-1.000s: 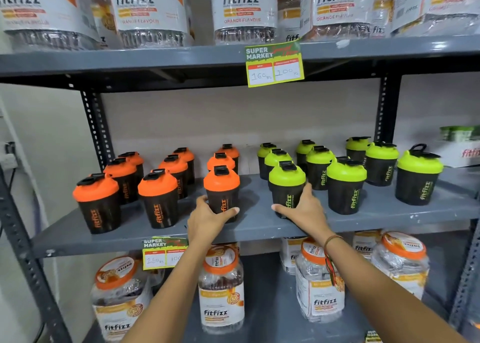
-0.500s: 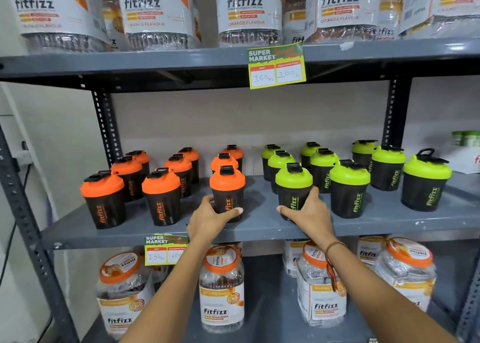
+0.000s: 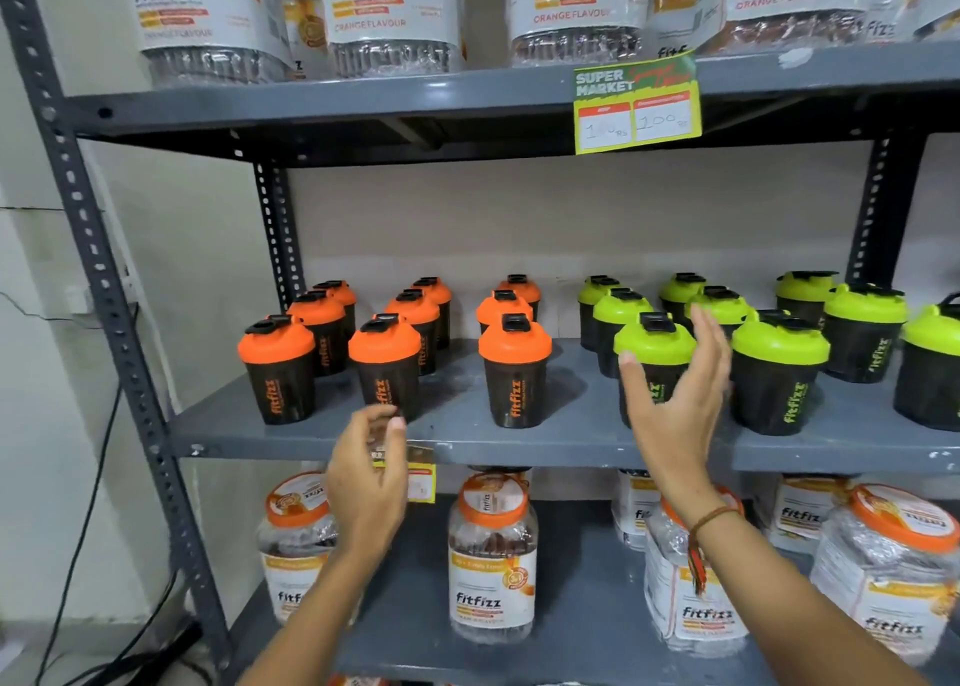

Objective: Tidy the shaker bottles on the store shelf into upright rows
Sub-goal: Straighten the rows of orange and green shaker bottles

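Note:
Black shaker bottles stand upright in rows on the grey middle shelf [image 3: 571, 441]. Orange-lidded ones fill the left half, the front one [image 3: 515, 368] near the centre. Green-lidded ones fill the right half, the front one [image 3: 655, 353] partly behind my right hand. My left hand [image 3: 370, 472] hovers in front of the shelf edge, below an orange-lidded bottle [image 3: 385, 368], fingers loosely curled and holding nothing. My right hand [image 3: 675, 405] is raised with fingers spread, in front of the green-lidded bottle and not gripping it.
Large Fitfizz jars line the top shelf [image 3: 395, 15] and the bottom shelf [image 3: 492, 555]. A green price tag [image 3: 638, 108] hangs from the upper shelf edge. Perforated grey uprights [image 3: 104, 290] frame the rack at left. A wall lies behind.
Both hands have let go of the front orange-lidded and green-lidded bottles and pulled back off the shelf. The right hand rose and opened; the left dropped below the edge.

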`<state>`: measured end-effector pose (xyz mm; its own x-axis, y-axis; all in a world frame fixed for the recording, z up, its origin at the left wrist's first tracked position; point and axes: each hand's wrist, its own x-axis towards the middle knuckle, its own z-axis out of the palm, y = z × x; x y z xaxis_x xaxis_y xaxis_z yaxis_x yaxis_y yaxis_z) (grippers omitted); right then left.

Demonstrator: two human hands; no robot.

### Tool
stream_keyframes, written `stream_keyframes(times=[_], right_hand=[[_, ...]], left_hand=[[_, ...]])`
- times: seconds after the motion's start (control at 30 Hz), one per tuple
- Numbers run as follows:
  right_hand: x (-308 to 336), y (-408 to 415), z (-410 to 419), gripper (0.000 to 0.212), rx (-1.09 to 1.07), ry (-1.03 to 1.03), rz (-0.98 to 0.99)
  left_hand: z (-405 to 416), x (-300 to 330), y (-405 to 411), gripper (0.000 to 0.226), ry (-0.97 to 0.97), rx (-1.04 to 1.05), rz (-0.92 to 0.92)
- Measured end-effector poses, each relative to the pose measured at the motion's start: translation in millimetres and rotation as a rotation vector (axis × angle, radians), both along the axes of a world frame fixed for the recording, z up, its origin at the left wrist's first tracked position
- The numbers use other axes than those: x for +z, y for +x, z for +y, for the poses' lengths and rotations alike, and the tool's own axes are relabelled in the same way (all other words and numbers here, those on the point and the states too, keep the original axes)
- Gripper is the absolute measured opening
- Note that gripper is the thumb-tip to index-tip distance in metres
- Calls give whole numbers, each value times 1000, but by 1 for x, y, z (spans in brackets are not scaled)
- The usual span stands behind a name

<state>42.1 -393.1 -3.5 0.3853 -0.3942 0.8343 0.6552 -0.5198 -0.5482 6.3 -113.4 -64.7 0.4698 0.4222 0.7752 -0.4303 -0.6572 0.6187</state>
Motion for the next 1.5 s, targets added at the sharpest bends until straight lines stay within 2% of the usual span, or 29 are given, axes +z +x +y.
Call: stream_keyframes(times=[0.1, 0.17, 0.3, 0.43, 0.5, 0.6, 0.7, 0.8, 0.9, 1.07, 1.23, 1.5], right_hand=[[30, -3, 21, 66, 41, -60, -92], [49, -3, 35, 61, 84, -85, -107], [78, 11, 56, 48, 139, -105, -82], [97, 44, 66, 42, 184, -124, 87], [106, 67, 69, 41, 191, -177, 213], [120, 105, 73, 45, 193, -370, 415], [124, 142, 78, 62, 208, -612, 653], [122, 171, 87, 78, 265, -706, 827], [121, 188, 94, 85, 254, -773, 927], [115, 199, 100, 87, 313, -815, 1017], [111, 203, 100, 90, 314, -822, 987], [111, 206, 89, 84, 286, -709, 1051]], left_hand=[[48, 0, 8, 28, 114, 153, 104], [70, 3, 15, 36, 279, 170, 298], [90, 16, 27, 36, 608, 147, 617], [96, 36, 43, 49, 700, 39, 837], [96, 41, 50, 52, 723, 2, 890], [95, 41, 56, 52, 712, -21, 889], [98, 34, 61, 52, 728, -6, 838], [101, 27, 65, 52, 714, 19, 788], [103, 23, 68, 52, 712, 36, 760], [103, 21, 69, 51, 713, 45, 729], [103, 21, 67, 52, 718, 41, 723], [101, 24, 64, 52, 734, 45, 713]])
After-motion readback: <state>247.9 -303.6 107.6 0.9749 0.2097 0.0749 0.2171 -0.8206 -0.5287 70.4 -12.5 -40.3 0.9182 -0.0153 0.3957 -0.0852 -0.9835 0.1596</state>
